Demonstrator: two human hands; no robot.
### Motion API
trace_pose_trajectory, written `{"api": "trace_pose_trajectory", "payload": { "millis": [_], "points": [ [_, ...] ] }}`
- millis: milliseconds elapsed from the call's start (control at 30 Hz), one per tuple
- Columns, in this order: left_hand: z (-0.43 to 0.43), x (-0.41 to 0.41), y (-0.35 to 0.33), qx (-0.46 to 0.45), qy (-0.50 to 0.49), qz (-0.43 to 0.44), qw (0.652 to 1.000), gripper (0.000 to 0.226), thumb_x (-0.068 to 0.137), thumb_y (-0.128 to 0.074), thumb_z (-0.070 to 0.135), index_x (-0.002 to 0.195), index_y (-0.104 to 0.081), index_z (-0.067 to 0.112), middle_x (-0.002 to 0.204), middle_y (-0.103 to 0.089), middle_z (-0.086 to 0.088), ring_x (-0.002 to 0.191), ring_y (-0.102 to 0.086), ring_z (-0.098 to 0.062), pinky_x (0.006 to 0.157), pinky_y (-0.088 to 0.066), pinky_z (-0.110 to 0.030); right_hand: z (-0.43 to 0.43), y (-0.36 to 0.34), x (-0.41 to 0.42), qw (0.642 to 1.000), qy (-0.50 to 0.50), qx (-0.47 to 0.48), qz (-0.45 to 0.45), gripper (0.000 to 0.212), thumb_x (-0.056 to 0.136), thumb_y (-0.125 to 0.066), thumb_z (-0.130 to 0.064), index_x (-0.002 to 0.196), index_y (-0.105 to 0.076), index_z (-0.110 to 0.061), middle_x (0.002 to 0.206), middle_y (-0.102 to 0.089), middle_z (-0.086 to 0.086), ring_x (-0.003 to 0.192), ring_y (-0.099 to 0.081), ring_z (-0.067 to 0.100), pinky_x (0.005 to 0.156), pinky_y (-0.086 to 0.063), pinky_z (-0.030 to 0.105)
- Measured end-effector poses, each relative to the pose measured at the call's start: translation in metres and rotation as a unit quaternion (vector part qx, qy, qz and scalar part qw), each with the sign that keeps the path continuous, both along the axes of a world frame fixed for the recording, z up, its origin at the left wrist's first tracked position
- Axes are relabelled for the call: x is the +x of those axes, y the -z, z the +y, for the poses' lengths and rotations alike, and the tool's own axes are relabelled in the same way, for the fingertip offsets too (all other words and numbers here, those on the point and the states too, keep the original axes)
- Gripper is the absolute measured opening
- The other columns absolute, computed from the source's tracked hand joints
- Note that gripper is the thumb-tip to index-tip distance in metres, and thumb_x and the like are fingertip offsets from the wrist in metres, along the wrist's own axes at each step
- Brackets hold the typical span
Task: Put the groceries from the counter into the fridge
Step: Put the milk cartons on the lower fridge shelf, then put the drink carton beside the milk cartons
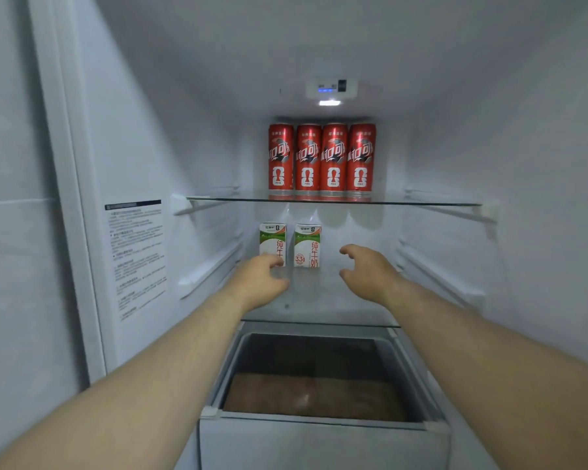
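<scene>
Left grip [262, 279] covers the lower corner of the left white-and-green milk carton [272, 239] (contact unclear). Print on the white paper wall sticker [136, 252] too small to read.

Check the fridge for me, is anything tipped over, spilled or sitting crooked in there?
Nothing stands out. The four red cans stand upright in a straight row on the upper glass shelf, and the two milk cartons stand upright side by side below it. No spill shows anywhere.
</scene>
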State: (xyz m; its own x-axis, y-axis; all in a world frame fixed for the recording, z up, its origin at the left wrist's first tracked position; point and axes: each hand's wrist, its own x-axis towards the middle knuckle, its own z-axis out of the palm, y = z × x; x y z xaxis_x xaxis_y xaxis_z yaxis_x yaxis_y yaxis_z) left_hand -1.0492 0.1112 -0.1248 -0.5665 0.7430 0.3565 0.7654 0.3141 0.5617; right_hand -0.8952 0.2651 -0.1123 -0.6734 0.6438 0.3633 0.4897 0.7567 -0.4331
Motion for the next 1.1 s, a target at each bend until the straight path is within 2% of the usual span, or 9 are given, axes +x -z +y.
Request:
{"api": "trace_pose_trajectory", "payload": {
  "millis": [167, 267, 400, 500, 633, 733, 833, 900, 1100],
  "points": [
    [-0.019, 0.022, 0.006, -0.013, 0.013, 0.016, 1.000, 0.056, 0.086, -0.062, 0.033, 0.140, -0.048, 0.026, 0.147, -0.047, 0.000, 0.132, -0.047, -0.022, 0.106, -0.044, -0.040, -0.037, 0.003, 0.025, 1.000, 0.018, 0.006, -0.012, 0.054, 0.097, -0.056, -0.025, 0.147, -0.038, -0.020, 0.150, -0.044, 0.005, 0.135, -0.044, 0.025, 0.108, -0.037, 0.035],
    [-0.033, 0.039, 0.010, -0.022, 0.018, 0.041, 0.999, 0.053, 0.089, -0.059, 0.034, 0.140, -0.049, 0.026, 0.148, -0.046, 0.000, 0.134, -0.045, -0.022, 0.103, -0.041, -0.035, -0.063, 0.010, 0.040, 0.999, 0.029, -0.005, -0.017, 0.055, 0.097, -0.056, -0.027, 0.148, -0.037, -0.020, 0.152, -0.041, 0.004, 0.137, -0.042, 0.025, 0.111, -0.035, 0.035],
    [-0.056, 0.062, 0.019, -0.040, 0.033, 0.052, 0.997, 0.047, 0.091, -0.057, 0.034, 0.137, -0.051, 0.025, 0.140, -0.053, 0.001, 0.124, -0.052, -0.023, 0.097, -0.044, -0.033, -0.098, 0.023, 0.069, 0.997, 0.054, -0.003, -0.056, 0.056, 0.097, -0.056, -0.031, 0.149, -0.036, -0.024, 0.154, -0.039, 0.001, 0.137, -0.041, 0.024, 0.111, -0.035, 0.035],
    [-0.075, 0.076, 0.028, -0.040, 0.039, 0.045, 0.997, 0.044, 0.091, -0.058, 0.032, 0.134, -0.054, 0.025, 0.136, -0.056, 0.000, 0.120, -0.054, -0.024, 0.095, -0.046, -0.035, -0.123, 0.028, 0.093, 0.996, 0.055, -0.010, -0.066, 0.053, 0.097, -0.057, -0.028, 0.146, -0.040, -0.022, 0.149, -0.044, 0.003, 0.133, -0.045, 0.025, 0.110, -0.036, 0.034],
    [-0.098, 0.093, 0.029, -0.029, 0.060, 0.055, 0.996, 0.035, 0.090, -0.060, 0.032, 0.125, -0.060, 0.025, 0.126, -0.062, -0.001, 0.111, -0.058, -0.024, 0.092, -0.049, -0.034, -0.157, 0.030, 0.122, 0.996, 0.041, 0.028, -0.076, 0.045, 0.094, -0.060, -0.024, 0.138, -0.049, -0.022, 0.135, -0.055, 0.004, 0.121, -0.053, 0.026, 0.097, -0.041, 0.027],
    [-0.111, 0.112, 0.024, -0.023, 0.070, 0.074, 0.995, 0.034, 0.089, -0.061, 0.033, 0.123, -0.062, 0.026, 0.122, -0.063, -0.001, 0.107, -0.059, -0.025, 0.089, -0.051, -0.036, -0.183, 0.027, 0.141, 0.993, 0.042, 0.056, -0.100, 0.048, 0.096, -0.059, -0.028, 0.142, -0.045, -0.022, 0.138, -0.052, 0.003, 0.122, -0.053, 0.026, 0.099, -0.044, 0.032],
    [-0.120, 0.132, 0.019, -0.019, 0.083, 0.099, 0.991, 0.042, 0.090, -0.060, 0.036, 0.131, -0.057, 0.025, 0.133, -0.059, 0.000, 0.116, -0.056, -0.025, 0.097, -0.049, -0.038, -0.205, 0.019, 0.164, 0.989, 0.050, 0.079, -0.117, 0.052, 0.097, -0.055, -0.033, 0.145, -0.041, -0.022, 0.144, -0.048, 0.002, 0.128, -0.048, 0.026, 0.105, -0.043, 0.037],
    [-0.124, 0.149, 0.017, -0.015, 0.107, 0.095, 0.990, 0.046, 0.091, -0.060, 0.036, 0.136, -0.053, 0.026, 0.140, -0.053, 0.002, 0.124, -0.052, -0.023, 0.101, -0.045, -0.039, -0.218, 0.013, 0.184, 0.986, 0.057, 0.095, -0.121, 0.054, 0.097, -0.054, -0.033, 0.148, -0.038, -0.022, 0.148, -0.044, 0.001, 0.132, -0.045, 0.025, 0.108, -0.039, 0.035],
    [-0.141, 0.197, 0.012, -0.005, 0.190, 0.100, 0.977, 0.047, 0.092, -0.060, 0.036, 0.137, -0.052, 0.027, 0.142, -0.051, 0.006, 0.127, -0.049, -0.019, 0.101, -0.043, -0.035, -0.249, 0.010, 0.260, 0.981, 0.099, 0.119, -0.116, 0.055, 0.101, -0.048, -0.033, 0.152, -0.031, -0.025, 0.154, -0.036, -0.005, 0.140, -0.034, 0.018, 0.110, -0.031, 0.030]
  ]
}}
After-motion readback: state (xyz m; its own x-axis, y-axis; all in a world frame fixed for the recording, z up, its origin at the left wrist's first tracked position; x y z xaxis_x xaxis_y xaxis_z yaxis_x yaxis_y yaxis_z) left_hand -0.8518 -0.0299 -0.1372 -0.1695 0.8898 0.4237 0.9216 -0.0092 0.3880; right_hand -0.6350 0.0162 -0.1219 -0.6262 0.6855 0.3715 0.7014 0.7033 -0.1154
